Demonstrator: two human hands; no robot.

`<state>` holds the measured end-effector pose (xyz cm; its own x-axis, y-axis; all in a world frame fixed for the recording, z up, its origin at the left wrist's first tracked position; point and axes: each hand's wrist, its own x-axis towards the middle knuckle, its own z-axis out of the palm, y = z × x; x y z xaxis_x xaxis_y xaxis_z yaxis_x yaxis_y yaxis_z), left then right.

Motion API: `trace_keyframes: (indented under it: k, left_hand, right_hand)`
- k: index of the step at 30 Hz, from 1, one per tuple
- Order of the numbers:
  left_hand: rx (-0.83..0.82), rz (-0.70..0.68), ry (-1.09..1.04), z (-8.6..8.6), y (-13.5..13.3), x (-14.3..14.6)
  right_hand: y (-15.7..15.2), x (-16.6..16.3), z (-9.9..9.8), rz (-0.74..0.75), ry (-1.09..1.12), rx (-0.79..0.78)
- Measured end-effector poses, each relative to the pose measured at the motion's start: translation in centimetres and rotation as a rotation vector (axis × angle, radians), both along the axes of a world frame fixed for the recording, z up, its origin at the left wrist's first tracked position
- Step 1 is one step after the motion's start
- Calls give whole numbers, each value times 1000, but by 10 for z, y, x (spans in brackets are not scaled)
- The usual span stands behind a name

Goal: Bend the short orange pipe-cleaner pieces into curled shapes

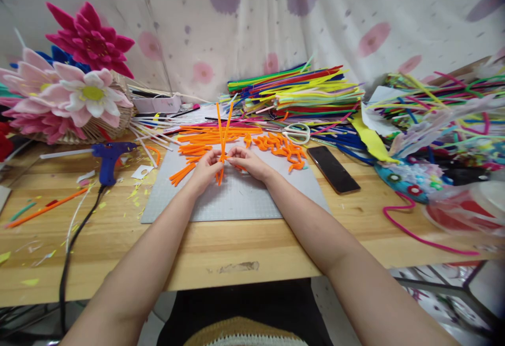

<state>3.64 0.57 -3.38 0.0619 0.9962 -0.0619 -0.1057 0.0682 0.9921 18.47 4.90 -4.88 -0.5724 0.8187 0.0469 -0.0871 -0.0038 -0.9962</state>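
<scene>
My left hand (205,170) and my right hand (248,162) meet over a grey cutting mat (252,199), both pinched on the same pair of orange pipe cleaners (223,130). The two stems cross at my fingertips and fan upward in a V, with short ends poking out below. Just behind my hands lies a heap of orange pipe cleaner pieces (236,141), some straight, some bent into curls. A straight bundle of them sits by my left hand.
A blue glue gun (108,156) with its black cord lies at the left. Fabric flowers (74,93) stand behind it. A black phone (333,170) rests right of the mat, near white scissors (298,133). Stacks of coloured pipe cleaners (300,91) fill the back and right.
</scene>
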Motion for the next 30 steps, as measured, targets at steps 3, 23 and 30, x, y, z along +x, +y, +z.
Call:
trace_keyframes:
  k: [3, 23, 30]
  left_hand:
    - [9, -10, 5, 1, 0, -1]
    - [-25, 13, -12, -3, 1, -7]
    - [-67, 4, -8, -2, 1, -6]
  right_hand:
    - [0, 0, 0, -19, 9, -11]
    - [-2, 2, 2, 10, 38, -57]
    - [-3, -1, -1, -29, -32, 23]
